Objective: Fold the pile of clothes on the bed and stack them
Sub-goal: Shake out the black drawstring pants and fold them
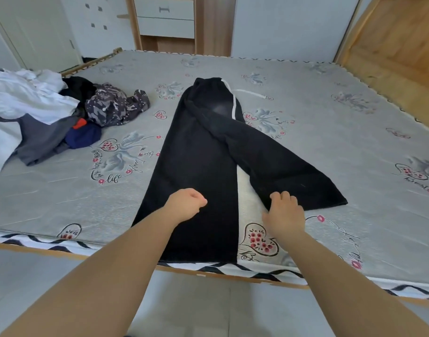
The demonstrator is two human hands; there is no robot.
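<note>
Black trousers (208,147) with a white drawstring lie flat on the bed (330,132), waistband far, legs spread apart towards me. My left hand (187,203) hovers over the left leg with its fingers curled in a fist, holding nothing. My right hand (285,212) is at the near inner corner of the right leg, fingers bent down onto the hem edge; whether they pinch the cloth is unclear. A pile of unfolded clothes (50,110), white, grey, black, patterned and blue, lies at the bed's left side.
The mattress edge with a zigzag trim (269,272) runs across in front of me. A wooden drawer unit (167,20) stands beyond the bed, and a wooden frame (391,45) rises at the right. Floor tiles lie below.
</note>
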